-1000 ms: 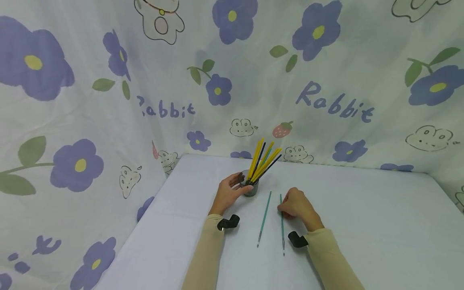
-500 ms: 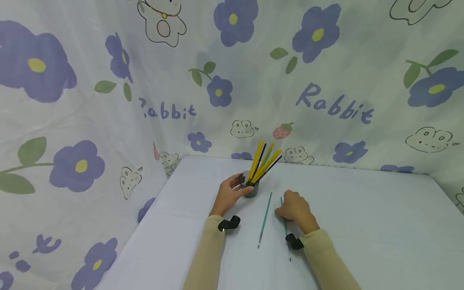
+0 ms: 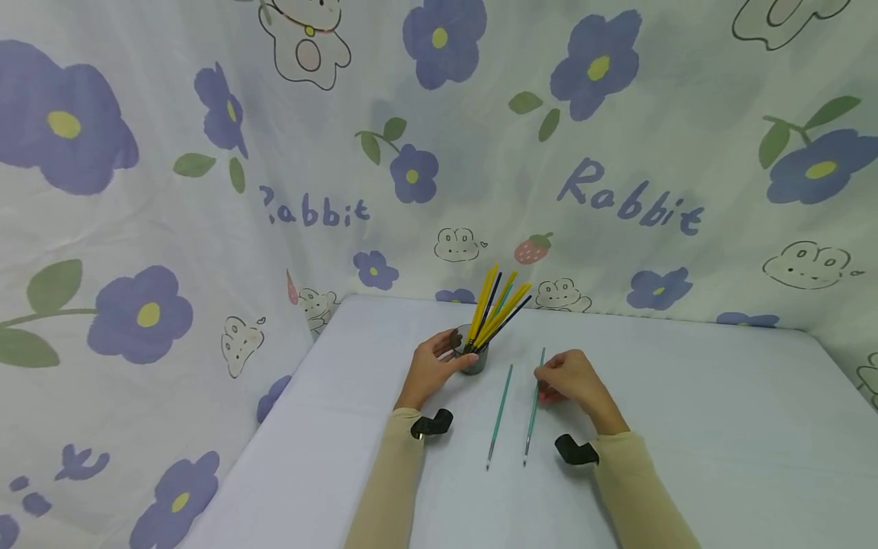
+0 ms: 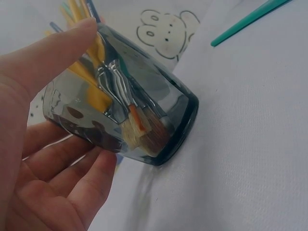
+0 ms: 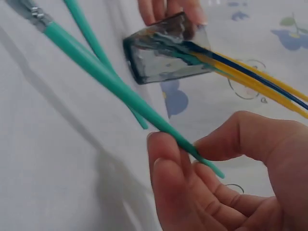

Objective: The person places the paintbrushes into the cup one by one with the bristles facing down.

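My left hand (image 3: 429,371) holds a smoky glass cup (image 4: 166,91), thumb on one side and fingers on the other. Several paintbrushes (image 3: 495,313) with yellow, dark blue and teal handles stand in the cup, bristles down, as the left wrist view shows. To the right, my right hand (image 3: 572,381) pinches a teal paintbrush (image 5: 110,82) near the handle's end between thumb and fingers. Its bristle end points toward me, and its shadow lies apart from it on the cloth. A second teal paintbrush (image 3: 501,412) lies on the table between the hands.
A white cloth covers the table (image 3: 720,427). Behind and to the left hangs a white curtain (image 3: 480,122) printed with purple flowers and rabbits. Each wrist bears a black camera mount (image 3: 576,450).
My right hand first drew slightly toward me, then moved forward and right. The pinched paintbrush moved with it, its bristle end swinging left. The left hand and cup stayed in place.
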`<state>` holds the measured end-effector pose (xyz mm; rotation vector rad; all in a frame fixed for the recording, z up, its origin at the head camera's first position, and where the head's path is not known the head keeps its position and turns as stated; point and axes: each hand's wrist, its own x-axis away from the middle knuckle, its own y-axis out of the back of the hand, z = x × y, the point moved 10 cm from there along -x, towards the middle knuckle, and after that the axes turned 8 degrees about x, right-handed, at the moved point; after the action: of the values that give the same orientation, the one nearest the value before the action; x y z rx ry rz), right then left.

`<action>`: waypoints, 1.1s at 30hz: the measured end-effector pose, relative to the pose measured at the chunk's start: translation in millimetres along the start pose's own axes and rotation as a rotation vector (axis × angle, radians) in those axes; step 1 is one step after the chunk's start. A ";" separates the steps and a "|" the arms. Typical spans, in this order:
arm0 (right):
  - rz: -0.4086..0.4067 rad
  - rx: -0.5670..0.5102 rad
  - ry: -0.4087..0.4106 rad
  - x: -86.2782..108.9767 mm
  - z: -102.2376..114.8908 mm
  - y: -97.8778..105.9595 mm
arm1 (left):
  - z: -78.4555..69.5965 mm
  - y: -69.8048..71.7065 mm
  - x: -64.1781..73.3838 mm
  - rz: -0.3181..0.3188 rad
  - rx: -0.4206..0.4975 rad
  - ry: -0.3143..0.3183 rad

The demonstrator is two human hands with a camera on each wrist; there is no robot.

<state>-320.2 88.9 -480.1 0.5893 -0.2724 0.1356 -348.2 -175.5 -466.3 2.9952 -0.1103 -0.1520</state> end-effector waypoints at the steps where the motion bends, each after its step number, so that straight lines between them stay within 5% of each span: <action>1: -0.006 -0.033 0.002 0.1 0.4 2.0 | -0.2 -0.2 0.2 0.000 0.001 0.000; 19: -0.035 -0.397 0.071 -0.4 9.2 22.6 | -2.7 0.0 1.5 0.003 0.013 -0.004; 33: -0.083 -0.519 0.086 7.0 22.6 34.6 | 0.9 0.9 0.2 0.013 0.004 -0.002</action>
<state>-325.4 104.9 -441.7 0.0782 -0.1888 0.0071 -348.1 -176.6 -467.0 2.9975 -0.1299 -0.1540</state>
